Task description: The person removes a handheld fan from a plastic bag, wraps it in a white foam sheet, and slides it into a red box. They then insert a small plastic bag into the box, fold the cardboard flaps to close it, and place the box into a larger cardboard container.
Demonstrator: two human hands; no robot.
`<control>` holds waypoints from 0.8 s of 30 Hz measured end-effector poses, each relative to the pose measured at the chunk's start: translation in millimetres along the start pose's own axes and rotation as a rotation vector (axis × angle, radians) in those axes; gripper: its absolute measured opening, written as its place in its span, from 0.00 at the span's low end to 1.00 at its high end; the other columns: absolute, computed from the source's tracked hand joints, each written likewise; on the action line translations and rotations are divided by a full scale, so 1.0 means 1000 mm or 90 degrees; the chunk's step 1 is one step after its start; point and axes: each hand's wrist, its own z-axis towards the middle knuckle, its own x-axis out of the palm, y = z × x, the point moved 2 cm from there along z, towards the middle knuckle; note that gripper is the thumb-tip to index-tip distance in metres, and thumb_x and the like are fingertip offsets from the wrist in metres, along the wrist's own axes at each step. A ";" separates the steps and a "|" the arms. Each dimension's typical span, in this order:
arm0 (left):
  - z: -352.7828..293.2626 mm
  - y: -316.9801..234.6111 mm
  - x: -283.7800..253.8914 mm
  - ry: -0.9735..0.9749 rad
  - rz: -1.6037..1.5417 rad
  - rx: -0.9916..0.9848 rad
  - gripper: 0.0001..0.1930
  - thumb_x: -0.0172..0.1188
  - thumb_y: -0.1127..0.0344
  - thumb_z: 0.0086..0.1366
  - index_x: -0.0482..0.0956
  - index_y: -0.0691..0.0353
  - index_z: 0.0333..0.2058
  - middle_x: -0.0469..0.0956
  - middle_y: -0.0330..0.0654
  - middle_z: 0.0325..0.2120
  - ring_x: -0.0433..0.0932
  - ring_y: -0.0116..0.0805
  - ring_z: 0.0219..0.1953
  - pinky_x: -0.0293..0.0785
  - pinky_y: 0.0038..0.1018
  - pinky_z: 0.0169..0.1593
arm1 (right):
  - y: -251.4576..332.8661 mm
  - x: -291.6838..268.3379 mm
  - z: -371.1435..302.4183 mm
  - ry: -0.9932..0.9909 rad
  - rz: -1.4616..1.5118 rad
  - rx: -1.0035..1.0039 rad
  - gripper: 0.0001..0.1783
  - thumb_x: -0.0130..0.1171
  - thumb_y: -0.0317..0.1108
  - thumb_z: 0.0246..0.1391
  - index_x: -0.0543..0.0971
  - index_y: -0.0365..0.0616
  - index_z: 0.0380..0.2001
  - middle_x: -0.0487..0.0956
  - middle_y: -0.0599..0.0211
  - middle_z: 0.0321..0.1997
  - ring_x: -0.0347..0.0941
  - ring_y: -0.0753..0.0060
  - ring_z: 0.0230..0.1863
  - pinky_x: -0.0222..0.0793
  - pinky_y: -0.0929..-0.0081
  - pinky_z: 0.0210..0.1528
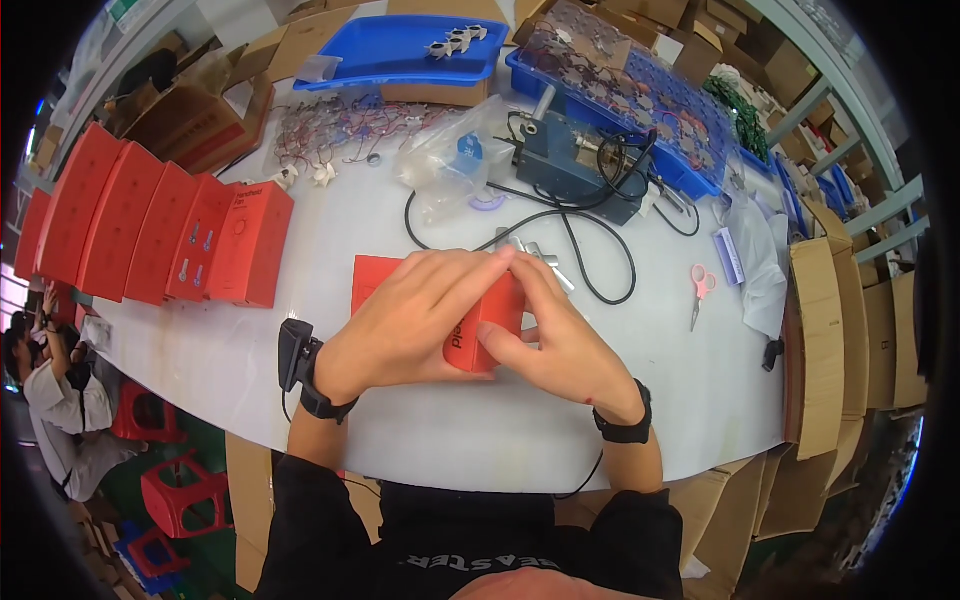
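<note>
In front of me, at the middle of the table, is a red cardboard box [505, 300] with dark lettering. My left hand [415, 315] presses along its left side and top with fingers stretched, covering much of it. From the right, my right hand [565, 350] grips it, thumb on the near face and fingers around the far edge. Both sets of fingertips meet above the box. A red cardboard part [372, 280] shows beyond my left hand; I cannot tell if it belongs to the same box. Silvery metal pieces [545, 262] lie just behind my fingers.
Red boxes [250, 245] stand in a row at left. Behind are a blue tray [400, 60], a plastic bag [455, 150], a blue-grey machine [585, 165] with black cables and a bin of wired parts [640, 90]. Pink scissors [700, 285] lie right. Another person sits far left.
</note>
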 end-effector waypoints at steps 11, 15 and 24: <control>0.002 -0.018 0.010 0.048 0.112 -0.016 0.46 0.75 0.63 0.50 0.65 0.67 0.67 0.74 0.50 0.57 0.74 0.51 0.58 0.69 0.42 0.61 | 0.019 -0.001 -0.008 -0.041 -0.131 -0.039 0.32 0.61 0.35 0.54 0.67 0.34 0.60 0.74 0.50 0.55 0.76 0.56 0.52 0.75 0.62 0.59; 0.001 -0.015 0.012 0.054 0.134 -0.007 0.46 0.74 0.64 0.50 0.64 0.67 0.67 0.74 0.51 0.56 0.73 0.52 0.58 0.69 0.43 0.60 | 0.021 0.005 -0.006 -0.026 -0.095 0.024 0.36 0.60 0.37 0.52 0.65 0.28 0.61 0.71 0.38 0.60 0.75 0.35 0.54 0.75 0.57 0.55; -0.015 0.015 -0.032 -0.118 0.037 -0.056 0.44 0.75 0.59 0.54 0.65 0.68 0.67 0.73 0.53 0.59 0.74 0.52 0.59 0.69 0.42 0.61 | 0.002 0.006 0.008 -0.049 -0.003 -0.188 0.59 0.76 0.40 0.49 0.49 0.36 0.75 0.56 0.40 0.75 0.63 0.41 0.72 0.66 0.59 0.70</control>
